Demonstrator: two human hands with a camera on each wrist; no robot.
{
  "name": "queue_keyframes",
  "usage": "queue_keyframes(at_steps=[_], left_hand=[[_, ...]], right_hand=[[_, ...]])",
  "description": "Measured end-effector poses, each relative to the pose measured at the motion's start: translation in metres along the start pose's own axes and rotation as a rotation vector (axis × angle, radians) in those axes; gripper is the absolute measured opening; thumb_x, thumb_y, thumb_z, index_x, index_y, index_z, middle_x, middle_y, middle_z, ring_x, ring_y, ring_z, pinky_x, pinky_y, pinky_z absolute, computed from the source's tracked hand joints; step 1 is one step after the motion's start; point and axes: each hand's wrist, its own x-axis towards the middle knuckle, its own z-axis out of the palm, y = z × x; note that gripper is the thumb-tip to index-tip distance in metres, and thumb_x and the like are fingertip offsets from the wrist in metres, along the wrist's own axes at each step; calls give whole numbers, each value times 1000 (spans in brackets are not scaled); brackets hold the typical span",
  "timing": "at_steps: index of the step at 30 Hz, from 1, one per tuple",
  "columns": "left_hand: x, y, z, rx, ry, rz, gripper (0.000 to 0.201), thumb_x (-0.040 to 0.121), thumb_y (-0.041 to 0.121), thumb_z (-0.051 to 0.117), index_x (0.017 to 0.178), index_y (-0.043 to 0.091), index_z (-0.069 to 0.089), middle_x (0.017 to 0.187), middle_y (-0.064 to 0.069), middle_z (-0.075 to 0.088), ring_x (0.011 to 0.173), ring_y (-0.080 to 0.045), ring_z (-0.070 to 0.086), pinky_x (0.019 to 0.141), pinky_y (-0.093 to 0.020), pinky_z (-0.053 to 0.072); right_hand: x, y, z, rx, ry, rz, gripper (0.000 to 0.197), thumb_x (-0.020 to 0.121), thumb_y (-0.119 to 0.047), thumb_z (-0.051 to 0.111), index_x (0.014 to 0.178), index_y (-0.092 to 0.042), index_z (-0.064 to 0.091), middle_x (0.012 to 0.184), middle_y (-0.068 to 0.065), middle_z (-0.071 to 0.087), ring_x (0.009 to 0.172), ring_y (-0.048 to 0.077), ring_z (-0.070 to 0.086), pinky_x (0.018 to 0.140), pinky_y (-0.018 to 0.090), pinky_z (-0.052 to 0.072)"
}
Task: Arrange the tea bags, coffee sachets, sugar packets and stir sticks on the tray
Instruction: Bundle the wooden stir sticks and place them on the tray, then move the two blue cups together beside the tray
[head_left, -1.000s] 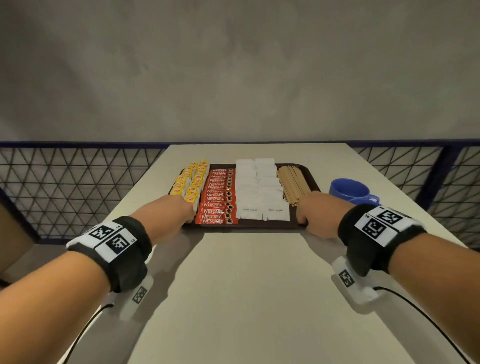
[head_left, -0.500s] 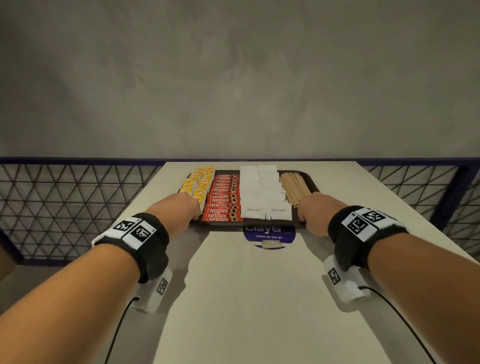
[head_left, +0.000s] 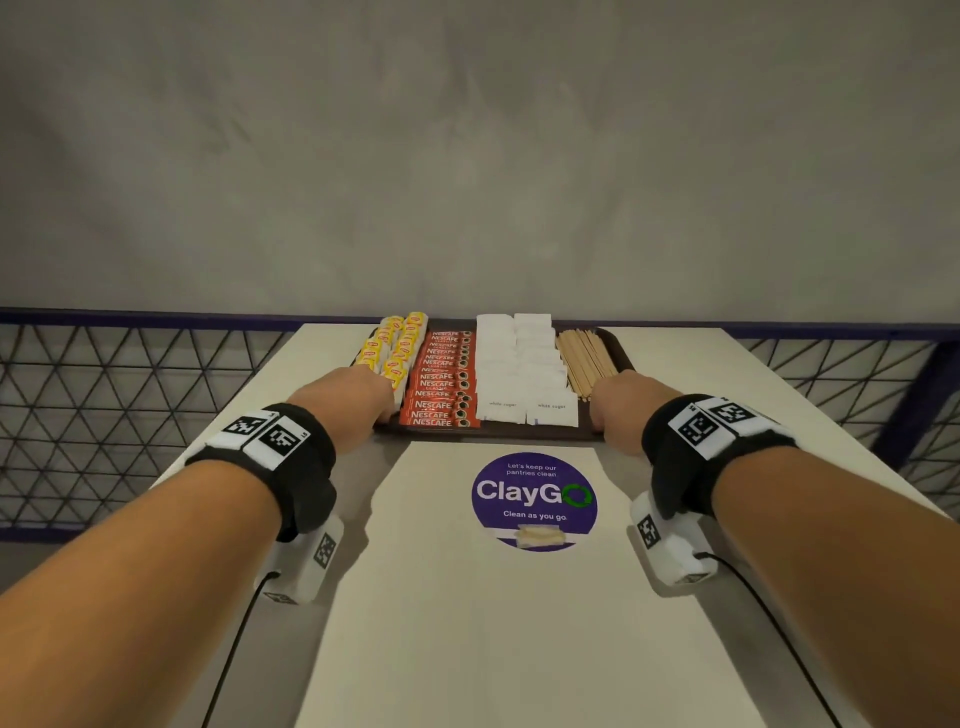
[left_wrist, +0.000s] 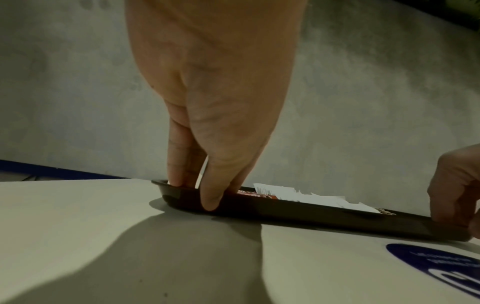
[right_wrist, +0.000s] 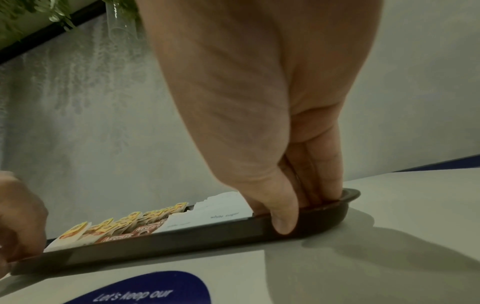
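Your left hand (head_left: 353, 395) and right hand (head_left: 618, 410) grasp the tray's (head_left: 493, 434) near rim. The tray has slid to the table's (head_left: 467, 649) far edge, uncovering the ClayGo sticker (head_left: 535, 499), so the pushing seems nearly finished.

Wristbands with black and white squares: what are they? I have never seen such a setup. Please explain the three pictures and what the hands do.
There is no machine here: a person wears cameras. The wide picture comes from a head camera that looks down at both arms. The other two come from wrist cameras, strapped below the wristbands. What the squares are for, the pictures do not show.

On the table lies a dark tray with yellow packets, red coffee sachets, white sugar sachets and wooden sticks. Nearer the person is a round purple sticker.

The left hand and the right hand each pinch the tray's near rim at a corner, fingers inside, thumb outside.
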Motion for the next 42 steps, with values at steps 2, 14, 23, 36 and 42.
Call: queue_keyframes(at_steps=[2, 14, 23, 36, 42], left_hand=[[4, 1, 4, 29, 21, 20, 29, 102, 25, 56, 129, 17, 63, 119, -10, 63, 107, -27, 63, 90, -31, 52], [15, -3, 15, 23, 70, 10, 27, 101, 25, 59, 126, 19, 65, 118, -10, 63, 105, -27, 63, 88, -31, 51], [-18, 12, 26, -42, 127, 8, 45, 103, 22, 47, 147, 19, 37, 129, -10, 59, 112, -25, 61, 90, -34, 53], [-121, 148, -77, 4, 336, 439, 29, 98, 19, 52, 126, 16, 60, 116, -7, 61, 102, -26, 62, 79, -37, 53], [-144, 251, -64, -224, 382, 668, 40, 96, 12, 57, 135, 16, 52, 129, -5, 57, 115, -22, 56, 95, -34, 50]], right_hand=[[5, 1, 2, -6, -11, 11, 19, 99, -14, 59, 113, -6, 68, 86, 6, 56, 79, 21, 58, 85, 28, 56], [18, 3, 4, -12, -45, 17, 24, 99, -14, 59, 119, -4, 66, 93, 8, 58, 83, 22, 57, 92, 30, 56], [-25, -1, -4, 54, -54, -91, 27, 100, -23, 56, 121, -8, 63, 104, 8, 66, 95, 23, 65, 85, 30, 55], [-220, 86, -46, 76, 97, -147, 38, 101, -54, 42, 96, -25, 65, 93, -1, 66, 85, 15, 62, 83, 38, 57], [-284, 138, -9, 119, 86, -91, 40, 94, -58, 50, 123, -33, 65, 117, -9, 64, 103, 15, 59, 91, 38, 53]])
